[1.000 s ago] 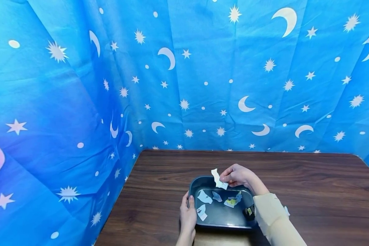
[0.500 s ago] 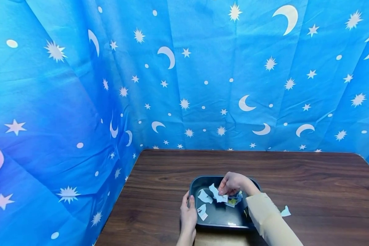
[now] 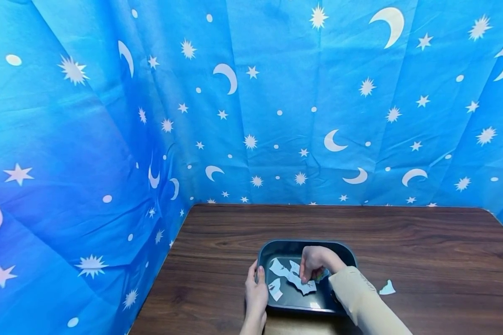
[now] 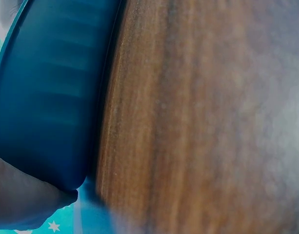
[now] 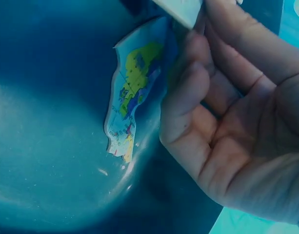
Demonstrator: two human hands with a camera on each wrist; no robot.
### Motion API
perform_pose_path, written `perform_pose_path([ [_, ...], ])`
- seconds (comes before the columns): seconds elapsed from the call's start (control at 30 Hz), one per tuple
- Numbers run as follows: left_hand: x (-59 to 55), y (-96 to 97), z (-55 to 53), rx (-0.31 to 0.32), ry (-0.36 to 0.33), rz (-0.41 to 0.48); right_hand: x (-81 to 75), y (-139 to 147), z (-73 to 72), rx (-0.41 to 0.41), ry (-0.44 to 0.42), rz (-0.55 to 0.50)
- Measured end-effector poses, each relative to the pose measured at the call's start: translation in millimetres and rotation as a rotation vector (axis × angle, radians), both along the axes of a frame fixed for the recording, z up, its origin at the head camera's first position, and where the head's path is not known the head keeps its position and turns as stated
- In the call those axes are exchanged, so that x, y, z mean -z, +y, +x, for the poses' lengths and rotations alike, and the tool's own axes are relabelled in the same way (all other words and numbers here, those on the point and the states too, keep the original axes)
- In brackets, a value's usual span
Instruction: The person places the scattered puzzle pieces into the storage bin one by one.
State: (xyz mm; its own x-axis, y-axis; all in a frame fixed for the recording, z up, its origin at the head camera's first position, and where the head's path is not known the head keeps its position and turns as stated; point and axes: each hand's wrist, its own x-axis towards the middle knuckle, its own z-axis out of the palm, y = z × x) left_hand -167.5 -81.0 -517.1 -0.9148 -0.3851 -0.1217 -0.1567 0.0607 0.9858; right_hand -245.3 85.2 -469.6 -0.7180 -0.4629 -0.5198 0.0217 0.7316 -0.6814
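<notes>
A dark tray lies on the table. My left hand grips its left side, thumb over the rim; the left wrist view shows a finger against the outer wall. Inside the tray, my right hand pinches a white, jagged-edged flat piece between thumb and fingers, low over the tray floor. Two pale pieces, an upper one and a lower one, lie at the tray's left. Beneath the right hand in the right wrist view is a piece printed with a coloured map.
One more white piece lies on the brown wooden table, right of the tray. A blue cloth with moons and stars hangs behind the table and along its left side.
My right hand has brought the white piece from above the tray's far rim down and toward me, into the tray. The left hand keeps its hold on the tray.
</notes>
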Motion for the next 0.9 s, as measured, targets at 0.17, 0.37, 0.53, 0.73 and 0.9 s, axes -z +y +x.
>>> perform_pose_path([
  [0.17, 0.3, 1.5, 0.4, 0.003, 0.010, 0.004, 2.4, -3.2, 2.8, -0.036, -0.013, 0.044],
  [0.37, 0.3, 2.0, -0.3, -0.003, -0.002, -0.005, 0.6, -8.0, 7.4, -0.095, 0.041, 0.112],
  [0.53, 2.2, 1.7, -0.7, 0.002, -0.005, -0.004, -3.2, -7.6, 10.2, -0.088, 0.061, 0.135],
  [0.73, 2.9, 0.1, -1.4, 0.000, 0.008, -0.011, -12.0, 0.5, 9.5, -0.054, 0.071, 0.093],
  [0.9, 2.3, -1.2, -1.3, -0.004, 0.008, -0.016, -21.2, 11.7, 8.7, -0.039, 0.111, 0.024],
])
